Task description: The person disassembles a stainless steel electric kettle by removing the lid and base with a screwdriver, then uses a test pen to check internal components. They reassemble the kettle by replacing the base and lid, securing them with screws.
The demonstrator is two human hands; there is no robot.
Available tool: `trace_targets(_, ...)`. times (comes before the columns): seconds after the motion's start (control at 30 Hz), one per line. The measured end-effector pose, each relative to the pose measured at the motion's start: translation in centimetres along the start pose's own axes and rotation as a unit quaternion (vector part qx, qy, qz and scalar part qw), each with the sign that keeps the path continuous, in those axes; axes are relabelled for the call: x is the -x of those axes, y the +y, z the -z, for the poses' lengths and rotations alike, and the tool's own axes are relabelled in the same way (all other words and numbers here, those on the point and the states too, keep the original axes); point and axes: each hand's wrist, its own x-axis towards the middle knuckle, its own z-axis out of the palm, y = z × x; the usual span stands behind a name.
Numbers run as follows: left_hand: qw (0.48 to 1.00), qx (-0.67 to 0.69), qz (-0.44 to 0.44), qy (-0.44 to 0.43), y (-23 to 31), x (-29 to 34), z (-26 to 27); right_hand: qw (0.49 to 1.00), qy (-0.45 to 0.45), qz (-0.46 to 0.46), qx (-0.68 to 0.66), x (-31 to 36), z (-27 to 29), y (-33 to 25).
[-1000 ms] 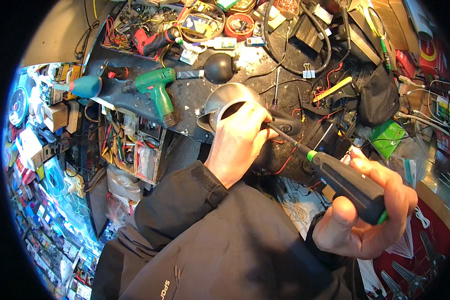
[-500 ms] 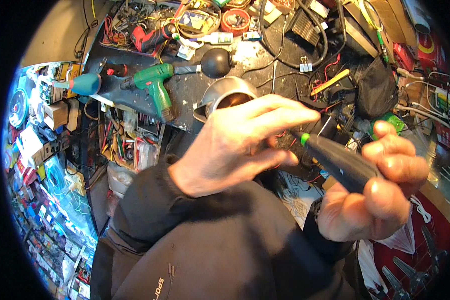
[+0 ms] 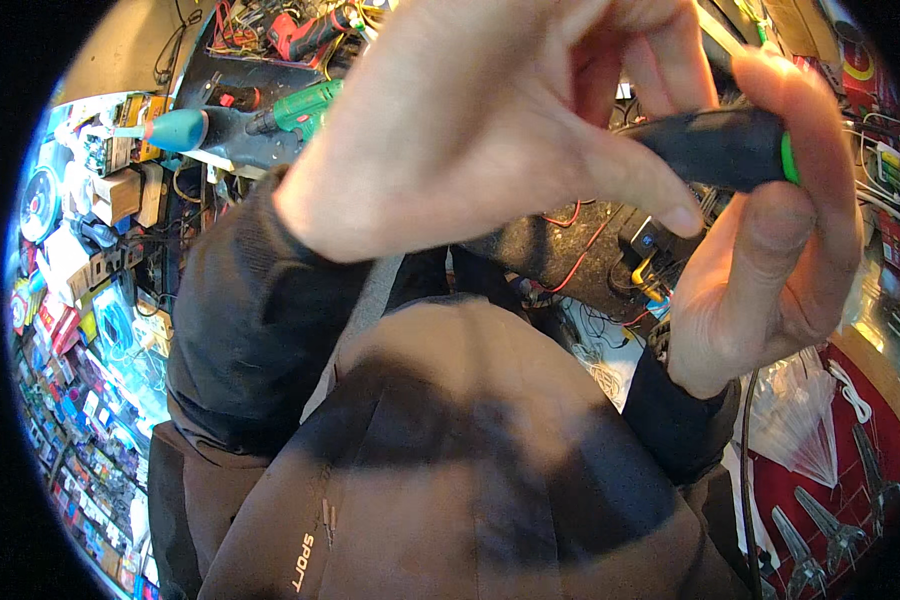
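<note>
A thick black handle (image 3: pixel 715 148) with a bright green ring at its right end lies nearly level in front of me; what sort of tool it belongs to does not show. My right hand (image 3: pixel 770 260) pinches the green end between thumb and forefinger. Around the other end, my left hand (image 3: pixel 500 130) is raised close to the camera, blurred, with its thumb below and curled fingers above. That left end is hidden in the hand. A dark cable (image 3: pixel 749 430) hangs below my right hand; whether it joins the handle cannot be seen.
Past my left forearm lie a green drill (image 3: pixel 305 108), a teal rubber bulb (image 3: pixel 178 130) and a red-and-black tool (image 3: pixel 305 36). Small wires and a black box (image 3: pixel 645 238) are on the dark bench. At right, metal parts (image 3: pixel 820 530) and clear plastic (image 3: pixel 790 420) rest on red.
The handle has turned end for end, its green ring now at the right. Both hands have risen, the left covering the metal jug. The dark cable has come into view.
</note>
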Motion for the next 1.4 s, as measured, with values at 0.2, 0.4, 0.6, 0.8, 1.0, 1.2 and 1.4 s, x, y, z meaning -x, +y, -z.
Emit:
trace_targets(0.2,0.997,-0.049,0.047,0.025,1.7,0.1,-1.1,0.997,0.006,-0.002,0.072,0.3,-0.1,-0.8)
trace_targets(0.4,0.999,-0.035,-0.005,0.037,-0.7,2.2,-0.7,0.999,0.011,-0.037,-0.018,0.6,0.2,0.1)
trace_targets(0.6,0.983,-0.143,-0.097,0.066,-2.2,0.9,-0.9,0.999,-0.008,0.021,0.030,0.7,-0.1,0.0)
trace_targets(0.8,0.995,-0.072,-0.031,0.064,-1.6,2.1,-1.5,0.994,0.055,-0.088,-0.030,0.7,-0.5,-1.1)
trace_targets(1.0,0.997,-0.063,-0.006,0.032,-0.9,1.5,-0.8,0.999,0.001,0.046,0.029,0.4,-0.7,-0.2)
trace_targets(1.2,0.983,-0.149,-0.107,0.009,-1.2,0.7,-1.0,0.999,0.010,-0.018,0.039,0.6,-0.5,-1.3)
trace_targets(1.4,0.985,-0.131,-0.075,0.077,-3.7,1.1,-1.3,0.999,-0.007,-0.025,0.038,-0.1,-0.8,-1.6)
